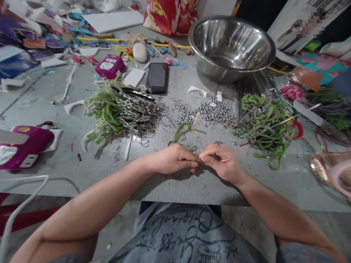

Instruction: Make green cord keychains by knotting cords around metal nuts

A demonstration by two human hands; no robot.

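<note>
My left hand (177,159) and my right hand (222,162) meet above the table near its front edge, fingertips pinched together. A green cord (181,132) runs from behind my left hand to a loop at a small wooden peg (195,121). My left fingers are closed on the cord. What my right fingers pinch is too small to make out. Beyond my hands lie many small silver beads (216,111). To the left is a bundle of green and grey cords (106,113) strung with silver beads; to the right, a loose pile of similar cords (267,124).
A steel bowl (231,47) stands at the back, beside a red patterned bag (170,16). A black phone (157,77) and a purple socket block (110,67) lie behind the left bundle. Another purple block (26,148) is at far left, scissors (334,171) at far right.
</note>
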